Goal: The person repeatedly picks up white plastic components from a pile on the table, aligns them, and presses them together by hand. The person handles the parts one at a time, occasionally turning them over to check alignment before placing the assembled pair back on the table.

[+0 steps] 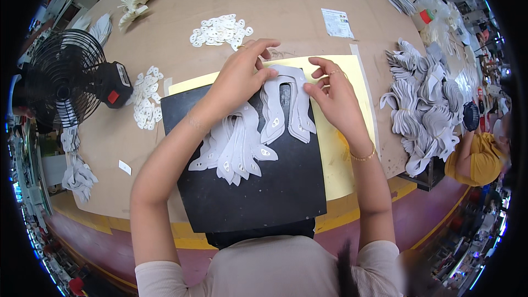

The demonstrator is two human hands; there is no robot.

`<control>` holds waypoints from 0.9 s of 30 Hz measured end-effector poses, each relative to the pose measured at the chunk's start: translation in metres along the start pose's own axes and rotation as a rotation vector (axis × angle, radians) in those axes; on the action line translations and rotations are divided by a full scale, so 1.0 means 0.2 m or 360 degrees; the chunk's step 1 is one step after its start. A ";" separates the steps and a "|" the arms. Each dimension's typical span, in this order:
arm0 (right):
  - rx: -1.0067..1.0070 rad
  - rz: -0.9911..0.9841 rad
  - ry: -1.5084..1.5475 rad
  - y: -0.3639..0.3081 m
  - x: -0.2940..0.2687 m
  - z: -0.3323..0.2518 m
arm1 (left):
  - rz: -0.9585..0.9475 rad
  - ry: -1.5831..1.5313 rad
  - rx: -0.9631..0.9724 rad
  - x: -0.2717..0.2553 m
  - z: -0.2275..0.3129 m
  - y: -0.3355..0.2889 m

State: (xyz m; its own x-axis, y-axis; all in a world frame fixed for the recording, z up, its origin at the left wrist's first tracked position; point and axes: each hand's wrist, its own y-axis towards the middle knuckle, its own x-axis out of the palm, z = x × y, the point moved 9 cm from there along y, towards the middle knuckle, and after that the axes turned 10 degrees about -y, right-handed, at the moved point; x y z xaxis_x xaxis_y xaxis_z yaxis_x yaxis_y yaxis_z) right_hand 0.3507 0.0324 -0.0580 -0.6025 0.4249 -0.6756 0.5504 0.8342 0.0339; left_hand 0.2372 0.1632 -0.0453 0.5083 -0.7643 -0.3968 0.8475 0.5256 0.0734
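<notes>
1 grey U-shaped stack (297,94) lies on the black board (253,203), its 2 legs running toward the person – between both hands; the left hand (240,75) is nearer, thumb at the upper-left corner, fingers parted – the right hand (336,99), fingers loosely spread, hovers just right

Your table (286,5), brown-covered, carries a yellow sheet (344,173) beneath your right hand (338,99), with a black board (264,198) overlapping it. Beyond your left hand (239,80) sits a pile of small white pieces (221,31); a second scatter (147,102) lies left of that hand. A printed paper (336,23) lies past your right hand, heaped grey-white pieces (423,107) to its right.
</notes>
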 end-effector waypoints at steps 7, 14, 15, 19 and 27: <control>0.0153 -0.0254 0.0088 -0.22 0.03 0.05 | -0.0028 0.0770 0.0122 0.04 0.17 -0.36; -0.0036 -0.0147 -0.0018 -0.21 0.05 -0.02 | 0.0045 0.0993 0.0217 0.15 0.18 -0.52; -0.0007 -0.0178 0.0001 -0.21 0.05 -0.03 | 0.0054 0.0989 0.0222 0.15 0.18 -0.51; 0.0076 -0.0248 0.0114 -0.21 0.06 -0.03 | 0.0077 0.0970 0.0229 0.15 0.17 -0.51; 0.0303 -0.0399 0.0212 -0.25 0.11 -0.01 | 0.0054 0.0977 0.0248 0.14 0.17 -0.53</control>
State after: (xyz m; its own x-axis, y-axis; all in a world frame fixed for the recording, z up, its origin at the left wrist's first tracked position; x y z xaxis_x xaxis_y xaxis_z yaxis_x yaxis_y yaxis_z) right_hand 0.3098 0.0010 -0.0734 -0.7961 0.2673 -0.5429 0.4659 0.8432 -0.2680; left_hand 0.1666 0.0719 -0.0327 0.3943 -0.3701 -0.8412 0.8682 0.4500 0.2090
